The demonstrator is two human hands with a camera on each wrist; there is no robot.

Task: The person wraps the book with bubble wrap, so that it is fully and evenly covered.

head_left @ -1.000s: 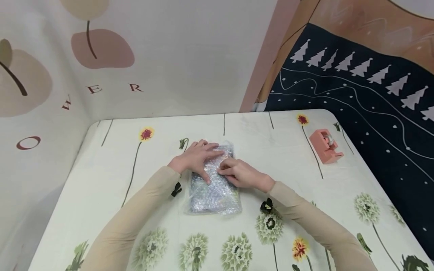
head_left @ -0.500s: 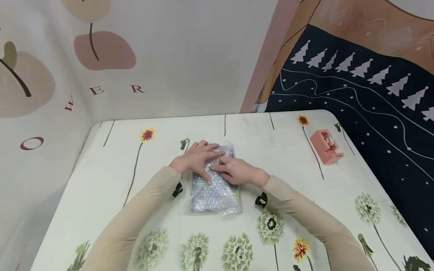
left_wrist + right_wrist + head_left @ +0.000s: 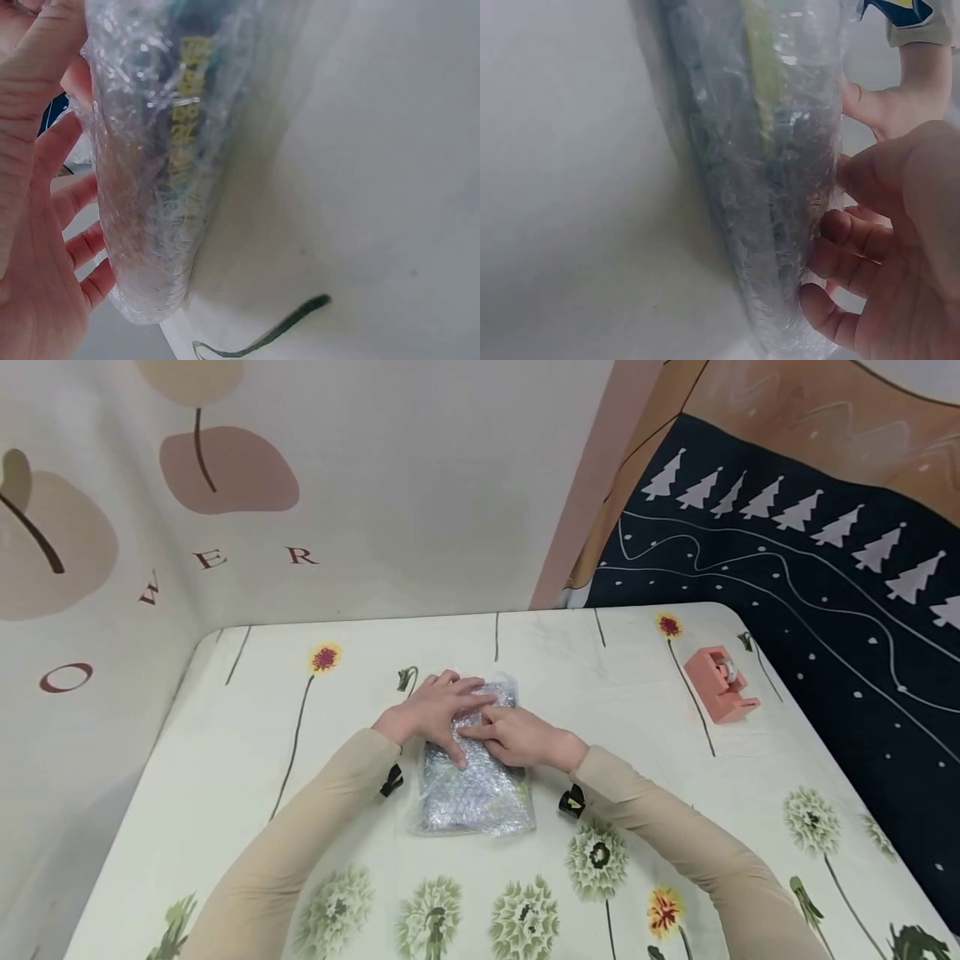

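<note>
Bubble-wrapped parcel [image 3: 476, 762] lies flat near the middle of the flowered tablecloth [image 3: 225, 752], its long side running away from you. Your left hand [image 3: 435, 710] rests on its far half with the fingers straight and slightly spread, pressing the wrap down. Your right hand [image 3: 517, 737] lies on the same end from the other side, forefinger stretched out and touching the left hand's fingers; the other fingers are loosely bent against the wrap. Neither hand closes round the parcel.

From the left wrist view the parcel [image 3: 161, 150] shows edge on, something dark with yellow lettering inside the clear wrap, and your left fingers [image 3: 71, 199] lie along its top. From the right wrist view the parcel [image 3: 765, 172] is likewise edge on, with your right fingers [image 3: 847, 240] touching its upper face.

Off to your right, well apart from the parcel and close to the table's right edge, stands a pink tape dispenser [image 3: 722, 682]; nothing lies between it and your right hand. Pale patterned sheets hang behind and to the left of the table, and a dark cloth with white trees [image 3: 787, 518] hangs at the right.
</note>
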